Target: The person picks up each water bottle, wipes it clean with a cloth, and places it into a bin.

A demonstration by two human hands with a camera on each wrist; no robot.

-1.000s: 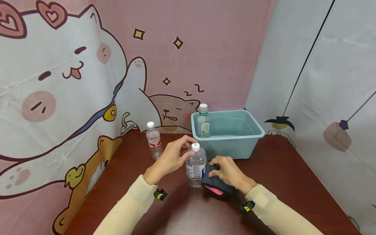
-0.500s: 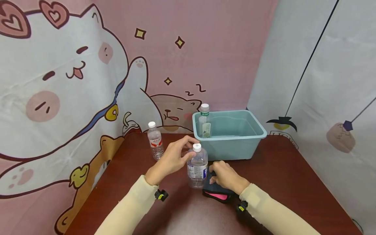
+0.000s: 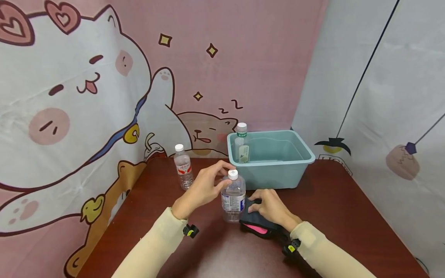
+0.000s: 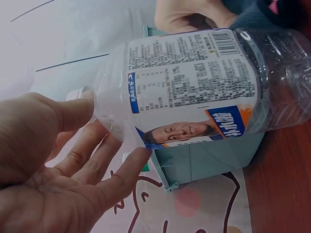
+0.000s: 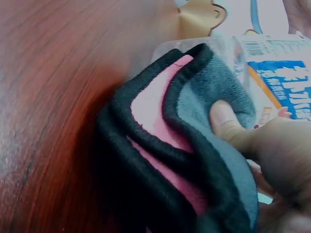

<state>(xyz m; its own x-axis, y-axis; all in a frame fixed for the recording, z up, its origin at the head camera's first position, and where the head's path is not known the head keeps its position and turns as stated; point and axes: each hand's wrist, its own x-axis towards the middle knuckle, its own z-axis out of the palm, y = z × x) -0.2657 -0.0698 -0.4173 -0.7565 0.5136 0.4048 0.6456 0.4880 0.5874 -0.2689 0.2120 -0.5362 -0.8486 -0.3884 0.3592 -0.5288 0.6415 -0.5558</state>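
A large clear plastic bottle (image 3: 233,199) with a white cap and a printed label stands upright on the table. My left hand (image 3: 208,184) holds it at the neck and shoulder, the thumb (image 4: 73,114) by the cap and the fingers round the far side. On the bottle's right, my right hand (image 3: 270,208) pinches a folded dark grey cloth (image 3: 255,219) with black edging and pink inner faces. In the right wrist view, the thumb presses into the cloth (image 5: 214,111), whose upper edge overlaps the bottle's side. My other right fingers are mostly hidden.
Behind the bottle stands a light blue plastic bin (image 3: 271,172). A clear bottle with a green-banded neck (image 3: 242,148) is upright inside it at the left. Another small bottle with a red label (image 3: 183,168) stands at the back left of the dark red table (image 3: 347,216).
My right hand and the cloth have dipped and come back slightly along the bottle's right side, with small shifts in the cloth's folds. My left hand and the bottle stay in place.
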